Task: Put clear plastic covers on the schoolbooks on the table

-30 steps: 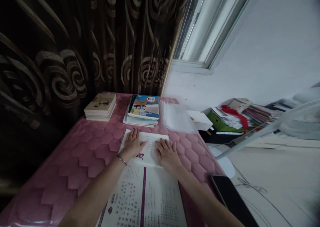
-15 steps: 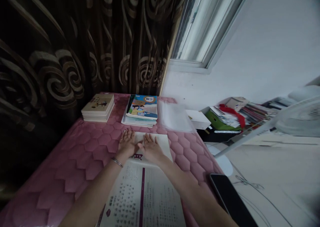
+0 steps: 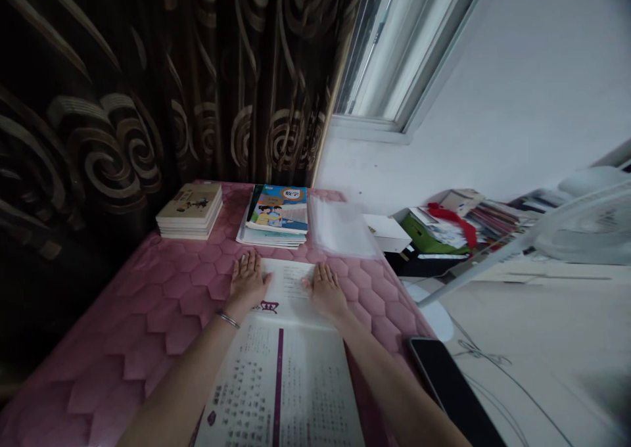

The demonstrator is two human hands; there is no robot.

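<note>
An open book (image 3: 286,361) with printed text and a purple centre stripe lies on the pink quilted tabletop (image 3: 162,309) in front of me. My left hand (image 3: 248,282) lies flat on the far left part of the page, fingers spread, a thin bangle on its wrist. Flat on the far right edge of the same page rests my right hand (image 3: 325,289), fingers stretched out. Both hands press on the page and hold nothing.
Behind the book stand a beige book stack (image 3: 190,210), a stack topped by a colourful textbook (image 3: 276,213) and a clear plastic sleeve (image 3: 340,227). A dark phone (image 3: 451,394) lies at the table's right edge. A patterned curtain hangs behind; a fan and cluttered books are right.
My right hand slid left to meet the left hand half a second ago, then moved back out to the right edge of the page. The left hand stayed nearly still.
</note>
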